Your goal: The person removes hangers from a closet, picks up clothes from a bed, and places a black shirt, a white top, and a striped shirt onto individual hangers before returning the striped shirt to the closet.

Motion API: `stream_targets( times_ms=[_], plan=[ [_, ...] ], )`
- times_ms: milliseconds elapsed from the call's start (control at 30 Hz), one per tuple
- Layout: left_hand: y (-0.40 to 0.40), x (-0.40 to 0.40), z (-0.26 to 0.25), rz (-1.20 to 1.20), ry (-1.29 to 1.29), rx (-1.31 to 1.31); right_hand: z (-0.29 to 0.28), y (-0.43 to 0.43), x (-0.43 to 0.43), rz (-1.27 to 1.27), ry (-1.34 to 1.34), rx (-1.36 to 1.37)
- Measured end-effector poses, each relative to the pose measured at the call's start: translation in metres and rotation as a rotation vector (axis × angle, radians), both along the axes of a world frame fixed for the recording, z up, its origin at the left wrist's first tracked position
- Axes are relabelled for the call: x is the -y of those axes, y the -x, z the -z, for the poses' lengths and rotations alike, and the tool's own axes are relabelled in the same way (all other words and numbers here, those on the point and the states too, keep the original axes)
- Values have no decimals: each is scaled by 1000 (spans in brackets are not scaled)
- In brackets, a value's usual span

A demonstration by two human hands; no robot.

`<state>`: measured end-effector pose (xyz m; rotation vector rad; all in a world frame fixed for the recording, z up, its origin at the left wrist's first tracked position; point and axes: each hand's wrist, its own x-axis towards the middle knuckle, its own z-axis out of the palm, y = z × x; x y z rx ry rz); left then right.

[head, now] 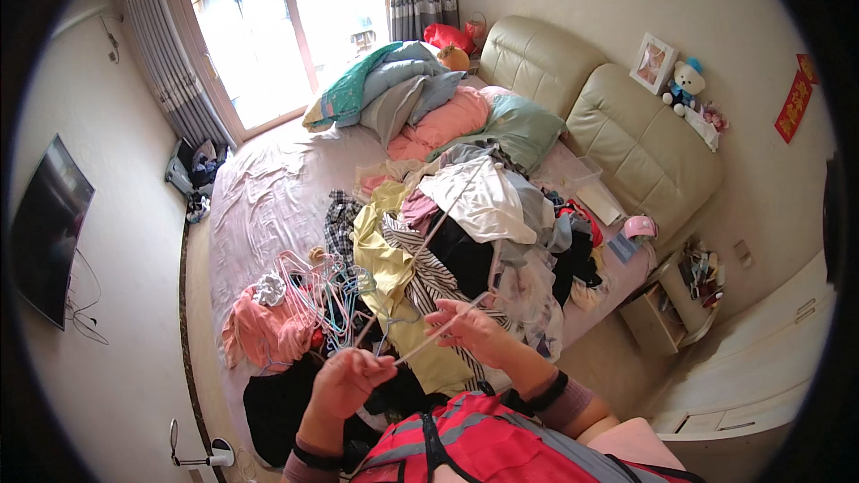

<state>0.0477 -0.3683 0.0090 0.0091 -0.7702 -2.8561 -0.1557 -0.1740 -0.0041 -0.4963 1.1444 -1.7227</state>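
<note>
My left hand pinches the lower end of a thin, pale strap or strip in front of my chest. The strip runs up to my right hand, whose fingers are spread and slightly curled beside it; whether they grip it is unclear. Thin pale lines also stretch above the hands over the clothes. Below and beyond lie a yellow garment, a black-and-white striped garment and a white shirt. Left of these are a bundle of pastel clothes hangers, a salmon-pink garment and black clothing.
The bed carries a heap of pillows and quilts at its far side, by a padded headboard. A nightstand with an open drawer stands at right, near a low white cabinet. A television hangs at left.
</note>
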Motion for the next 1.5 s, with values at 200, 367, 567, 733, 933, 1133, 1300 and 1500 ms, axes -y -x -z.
stream_targets(
  times_ms=[200, 367, 567, 733, 933, 1133, 1300, 1500],
  plan=[
    [13, -39, 13, 92, 324, 427, -12, 31, -7, 48, 378, 183],
    [22, -60, 19, 180, 356, 463, -10, 26, 16, -190, 442, 215],
    [20, -63, 4, 29, 422, 629, -10, 38, 36, -336, 449, 399],
    [14, -74, 5, -35, 564, 770, 4, 35, 63, -323, 368, 413],
    [-41, -52, 14, -316, 577, 948, 49, 138, 84, 136, -2, -315],
    [-113, -45, 34, -585, 384, 1050, 157, 275, 70, 354, -616, -707],
    [-138, -56, 36, -649, 327, 1128, 191, 283, 84, 266, -552, -300],
    [-125, 0, 52, -388, 767, 990, 179, 268, 38, 231, -292, -253]
  ],
)
